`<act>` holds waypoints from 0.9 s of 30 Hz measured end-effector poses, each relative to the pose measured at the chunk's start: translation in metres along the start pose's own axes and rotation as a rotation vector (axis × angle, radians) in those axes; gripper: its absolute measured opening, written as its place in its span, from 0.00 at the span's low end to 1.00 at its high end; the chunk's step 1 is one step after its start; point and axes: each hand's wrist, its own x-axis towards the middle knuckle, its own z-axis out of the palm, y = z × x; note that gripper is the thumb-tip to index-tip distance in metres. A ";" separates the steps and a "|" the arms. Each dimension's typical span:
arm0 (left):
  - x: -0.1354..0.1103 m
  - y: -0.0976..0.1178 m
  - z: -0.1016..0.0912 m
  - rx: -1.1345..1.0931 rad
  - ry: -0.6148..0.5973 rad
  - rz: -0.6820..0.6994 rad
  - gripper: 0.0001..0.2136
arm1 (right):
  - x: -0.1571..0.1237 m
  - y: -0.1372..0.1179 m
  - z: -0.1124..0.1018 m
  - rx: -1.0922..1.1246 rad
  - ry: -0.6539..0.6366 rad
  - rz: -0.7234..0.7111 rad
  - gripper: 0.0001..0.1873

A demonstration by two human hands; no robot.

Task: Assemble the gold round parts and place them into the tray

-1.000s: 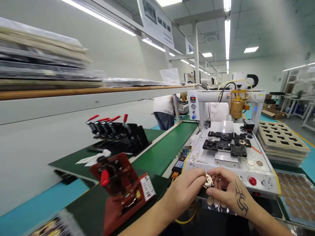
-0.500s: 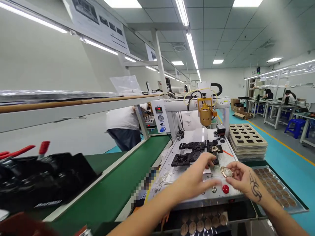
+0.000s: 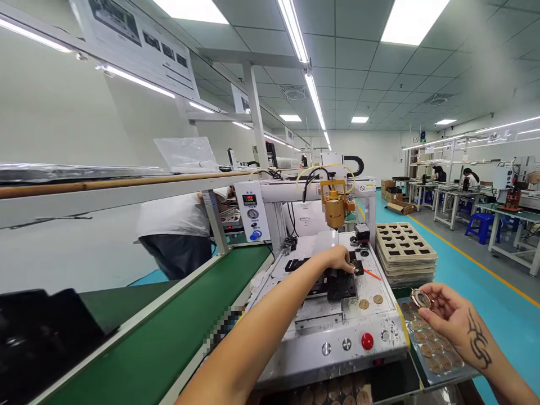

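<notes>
My right hand [image 3: 449,315] holds a round watch case [image 3: 421,298] with a rose-gold rim, pinched between thumb and fingers at the right of the machine, above a clear sheet [image 3: 448,375] bearing several round brown discs. My left hand [image 3: 338,260] reaches over the machine bed, its fingertips closed at the black fixture [image 3: 341,286]. A small shiny bit shows at those fingertips, but the fingers mostly cover it. Two brown discs [image 3: 364,304] lie on the bed near its front. A brass-coloured dispensing head [image 3: 335,211] hangs above the left hand.
A red button [image 3: 367,341] and silver buttons sit on the machine's front face. Stacked beige trays [image 3: 406,247] stand to the right. A green conveyor belt [image 3: 169,320] runs along the left. A person in a white top [image 3: 172,219] bends beyond it.
My left hand has moved forward to the fixture, and its fingers have closed there. My right hand has carried the watch case rightward, away from the bed. The view has shifted.
</notes>
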 end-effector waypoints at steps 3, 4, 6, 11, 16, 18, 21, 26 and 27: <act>0.001 0.006 0.000 -0.007 -0.001 0.004 0.15 | 0.026 0.008 0.016 -0.003 0.014 -0.073 0.26; 0.000 0.008 0.001 -0.015 0.013 0.009 0.15 | 0.037 0.012 0.023 -0.023 0.001 -0.096 0.26; -0.005 0.010 0.003 -0.044 0.064 0.026 0.16 | 0.058 0.022 0.039 -0.075 -0.033 -0.130 0.24; -0.034 0.002 -0.006 -0.168 0.294 0.100 0.12 | 0.113 0.041 0.085 -0.173 -0.205 -0.166 0.20; -0.085 -0.007 -0.025 -0.323 0.463 0.198 0.10 | 0.173 0.052 0.126 -0.320 -0.469 -0.161 0.14; -0.113 -0.008 -0.026 -0.367 0.504 0.230 0.10 | 0.191 0.054 0.133 -0.392 -0.575 -0.147 0.12; -0.160 -0.008 -0.020 -0.406 0.536 0.256 0.09 | 0.206 0.054 0.134 -0.479 -0.702 -0.154 0.13; -0.226 -0.008 0.001 -0.465 0.544 0.221 0.07 | 0.207 0.051 0.132 -0.554 -0.779 -0.211 0.16; -0.236 -0.010 0.006 -0.478 0.542 0.208 0.07 | 0.206 0.052 0.133 -0.563 -0.779 -0.229 0.16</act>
